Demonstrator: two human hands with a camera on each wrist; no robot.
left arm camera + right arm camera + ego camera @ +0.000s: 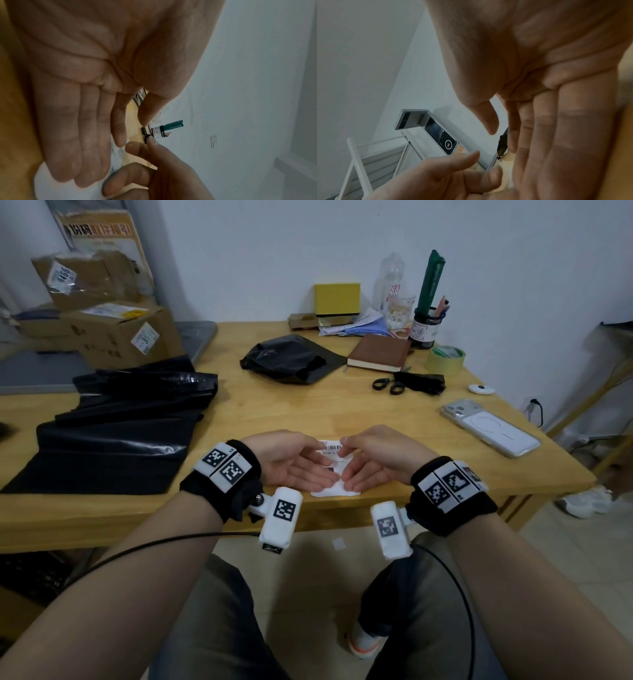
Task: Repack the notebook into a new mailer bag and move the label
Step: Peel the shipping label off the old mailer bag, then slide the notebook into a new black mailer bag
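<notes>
Both hands are resting at the near edge of the table (308, 412), palms turned inward: the left hand (291, 463) and right hand (376, 460) are lying with straight fingers on a white label (337, 491). Farther back, a brown notebook (378, 352) is lying beside a crumpled black mailer bag (287, 359), with scissors (388, 385) nearby.

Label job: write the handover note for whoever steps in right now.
Left hand and right hand: both open, fingers straight, resting on the white label at the table's near edge; no grip on it.
Notebook lies bare at the far side, beside the crumpled black bag.
Flat black mailer bags lie at left.
Done: notebook is out, label is loose.
Left: bag the notebook, seal it, stick the label on.
</notes>
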